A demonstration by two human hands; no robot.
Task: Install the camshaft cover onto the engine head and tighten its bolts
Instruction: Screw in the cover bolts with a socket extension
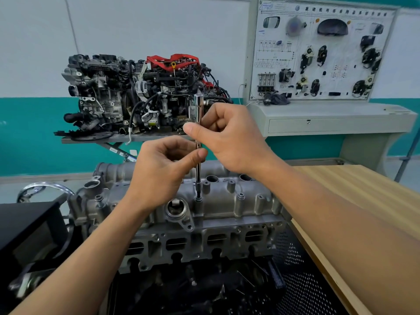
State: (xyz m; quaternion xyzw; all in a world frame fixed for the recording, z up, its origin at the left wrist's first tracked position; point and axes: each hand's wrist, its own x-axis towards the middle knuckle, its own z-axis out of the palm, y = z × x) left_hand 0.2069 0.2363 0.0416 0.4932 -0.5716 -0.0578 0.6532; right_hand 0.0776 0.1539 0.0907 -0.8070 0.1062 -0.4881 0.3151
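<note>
The grey cast camshaft cover (229, 201) sits on top of the engine head (204, 242) in the middle of the view. A long chrome extension bar (198, 169) stands upright, its lower tip seated on a bolt (198, 197) in the cover's middle. My right hand (229, 137) pinches the bar's upper part just below its square top. My left hand (166, 171) pinches the shaft lower down between thumb and fingers.
A wooden bench top (363, 201) runs along the right. A black box (29, 228) stands at the left. Behind, a complete engine (141, 94) rests on a stand, and a training panel (318, 51) sits on a grey cabinet. Black perforated metal (295, 269) lies below the head.
</note>
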